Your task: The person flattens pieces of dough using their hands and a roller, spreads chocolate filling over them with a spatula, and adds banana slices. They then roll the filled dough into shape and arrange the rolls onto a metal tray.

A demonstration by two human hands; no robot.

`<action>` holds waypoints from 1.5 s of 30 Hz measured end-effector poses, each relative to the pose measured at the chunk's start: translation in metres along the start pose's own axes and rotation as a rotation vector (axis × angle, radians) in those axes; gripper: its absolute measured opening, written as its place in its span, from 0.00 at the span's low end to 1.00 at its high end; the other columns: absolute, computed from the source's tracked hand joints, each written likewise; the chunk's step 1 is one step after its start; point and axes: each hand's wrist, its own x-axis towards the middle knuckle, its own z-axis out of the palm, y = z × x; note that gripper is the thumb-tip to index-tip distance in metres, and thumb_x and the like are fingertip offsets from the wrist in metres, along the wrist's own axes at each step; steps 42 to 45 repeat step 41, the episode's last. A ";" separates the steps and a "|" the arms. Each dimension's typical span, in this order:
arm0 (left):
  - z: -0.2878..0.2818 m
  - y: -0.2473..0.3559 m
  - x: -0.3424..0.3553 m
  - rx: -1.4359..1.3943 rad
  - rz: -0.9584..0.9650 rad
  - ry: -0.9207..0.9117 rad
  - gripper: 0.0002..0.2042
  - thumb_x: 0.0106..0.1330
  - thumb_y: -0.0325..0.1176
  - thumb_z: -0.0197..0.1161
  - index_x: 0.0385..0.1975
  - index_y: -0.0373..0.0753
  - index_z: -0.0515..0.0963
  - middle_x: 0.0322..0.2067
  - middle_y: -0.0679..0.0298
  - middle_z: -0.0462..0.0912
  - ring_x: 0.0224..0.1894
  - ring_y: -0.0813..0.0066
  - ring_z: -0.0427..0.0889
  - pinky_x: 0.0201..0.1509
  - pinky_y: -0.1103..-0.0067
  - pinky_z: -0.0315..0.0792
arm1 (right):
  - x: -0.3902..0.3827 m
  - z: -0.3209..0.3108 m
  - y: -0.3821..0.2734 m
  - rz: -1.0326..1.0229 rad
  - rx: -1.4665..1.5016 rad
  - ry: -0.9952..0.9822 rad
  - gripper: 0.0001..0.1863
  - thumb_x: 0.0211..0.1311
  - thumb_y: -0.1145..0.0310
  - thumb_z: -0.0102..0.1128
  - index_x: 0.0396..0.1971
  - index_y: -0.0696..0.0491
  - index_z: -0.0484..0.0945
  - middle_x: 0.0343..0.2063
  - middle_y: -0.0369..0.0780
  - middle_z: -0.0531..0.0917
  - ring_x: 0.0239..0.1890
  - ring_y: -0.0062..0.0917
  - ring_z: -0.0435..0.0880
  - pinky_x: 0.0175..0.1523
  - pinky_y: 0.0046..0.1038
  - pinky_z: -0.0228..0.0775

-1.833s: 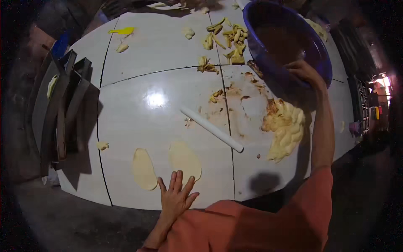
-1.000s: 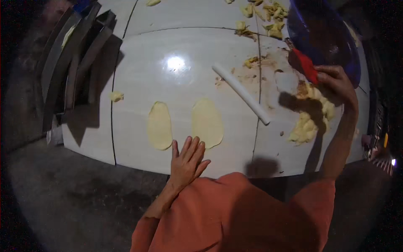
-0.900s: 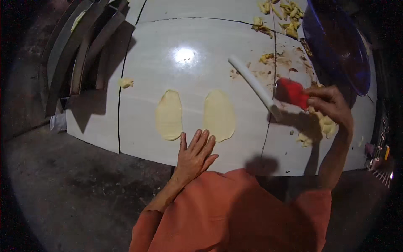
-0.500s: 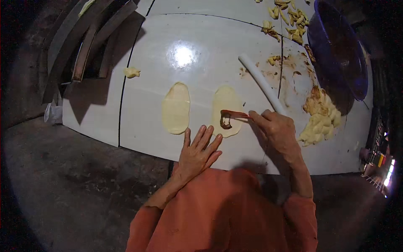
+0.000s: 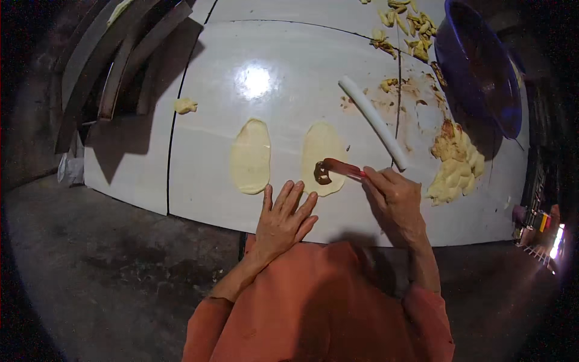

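Observation:
Two flat oval sheets of pale dough lie side by side on the white tiled table. My right hand (image 5: 396,196) grips the handle end of a red spreader (image 5: 345,169), its blade above the right dough sheet (image 5: 323,142). A dark brown paste (image 5: 321,175) sits in a small curved smear on that sheet, next to the blade's tip. My left hand (image 5: 283,217) rests flat with fingers apart near the table's front edge. Its fingertips are just below the gap between the right sheet and the left dough sheet (image 5: 251,155), which is plain.
A white rolling rod (image 5: 373,120) lies slanted beyond my right hand. At the right are a heap of dough (image 5: 456,163) stained brown and a large dark blue basin (image 5: 482,66). Yellowish pieces (image 5: 416,30) lie far right, a dough scrap (image 5: 185,106) left, near dark metal trays (image 5: 111,66).
The spreader's blade has shifted slightly right and off the paste, uncovering more of the smear. My left hand stays put. The whole view has shifted a little.

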 end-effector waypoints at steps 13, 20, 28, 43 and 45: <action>-0.003 0.005 0.011 -0.026 0.008 0.000 0.24 0.66 0.45 0.68 0.63 0.50 0.78 0.67 0.53 0.72 0.71 0.49 0.66 0.73 0.38 0.50 | 0.032 -0.089 0.088 0.605 0.744 0.155 0.18 0.68 0.65 0.66 0.53 0.58 0.84 0.30 0.36 0.85 0.25 0.13 0.75 0.29 0.18 0.67; -0.006 0.003 -0.001 0.033 -0.053 -0.035 0.23 0.64 0.43 0.69 0.59 0.45 0.80 0.62 0.51 0.74 0.68 0.45 0.69 0.71 0.37 0.53 | 0.099 -0.162 0.249 0.597 0.092 0.314 0.26 0.69 0.53 0.64 0.57 0.57 0.82 0.43 0.46 0.89 0.47 0.36 0.87 0.55 0.34 0.74; -0.005 0.009 0.006 0.021 -0.043 -0.015 0.22 0.60 0.39 0.69 0.55 0.44 0.80 0.61 0.50 0.74 0.66 0.44 0.70 0.69 0.34 0.53 | 0.149 -0.144 0.351 0.391 -0.228 -0.078 0.19 0.65 0.64 0.65 0.50 0.60 0.85 0.45 0.48 0.89 0.44 0.35 0.88 0.51 0.37 0.76; -0.001 0.004 0.002 0.058 -0.045 -0.052 0.26 0.59 0.43 0.73 0.59 0.48 0.79 0.64 0.53 0.72 0.69 0.46 0.68 0.72 0.37 0.50 | 0.112 -0.186 0.344 0.776 0.633 -0.164 0.24 0.64 0.59 0.72 0.55 0.57 0.83 0.36 0.37 0.88 0.33 0.21 0.83 0.39 0.24 0.75; -0.001 0.004 0.002 0.058 -0.045 -0.052 0.26 0.59 0.43 0.73 0.59 0.48 0.79 0.64 0.53 0.72 0.69 0.46 0.68 0.72 0.37 0.50 | 0.112 -0.186 0.344 0.776 0.633 -0.164 0.24 0.64 0.59 0.72 0.55 0.57 0.83 0.36 0.37 0.88 0.33 0.21 0.83 0.39 0.24 0.75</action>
